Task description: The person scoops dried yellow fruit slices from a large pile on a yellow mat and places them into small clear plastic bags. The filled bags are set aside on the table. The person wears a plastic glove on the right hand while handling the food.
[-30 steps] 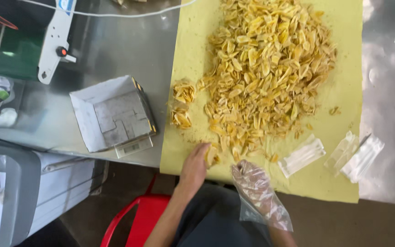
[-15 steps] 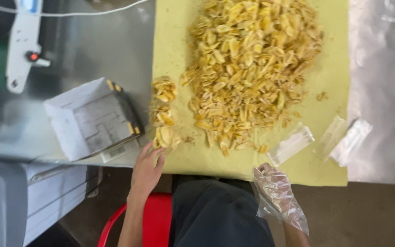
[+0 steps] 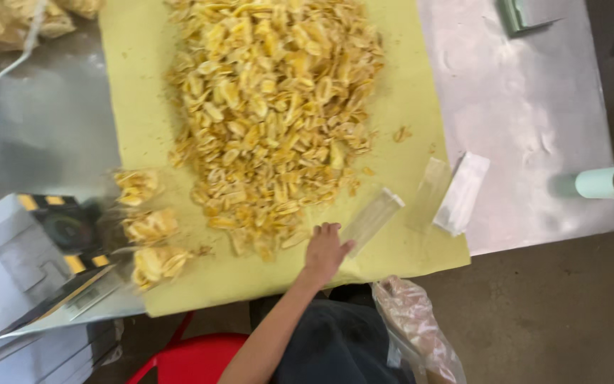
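Your left hand [image 3: 325, 250] lay bare and palm down on the yellow paper sheet [image 3: 421, 78], fingers loosely spread, at the near edge of the big pile of yellow chips [image 3: 275, 107]. It gripped nothing; the fingertips just touched the nearest chips and sat right beside the end of a clear empty sleeve bag [image 3: 372, 220] lying slantwise on the sheet. Whether a finger actually touched that bag, you couldn't tell from this view.

Your right hand [image 3: 412, 320] wore a clear plastic glove and hung low, off the table's near edge, above your lap. It looked loosely curled and held nothing that showed, but the crinkled glove hid the fingers, so the hold couldn't be read for sure.

Two more empty sleeve bags [image 3: 453, 188] lay side by side further right, half on the sheet, half on the shiny metal table [image 3: 534, 107].

Three small filled packs of chips [image 3: 147, 227] sat in a rough column at the sheet's left edge, well apart from your left hand. Just left of them stood a white box-like device [image 3: 8, 263] with a black and yellow striped edge, blurred.

A pale green roll [image 3: 609, 183] lay on its side at the table's far right edge. A red stool [image 3: 193, 359] showed under you. More bagged chips [image 3: 8, 25] sat at top left, blurred.
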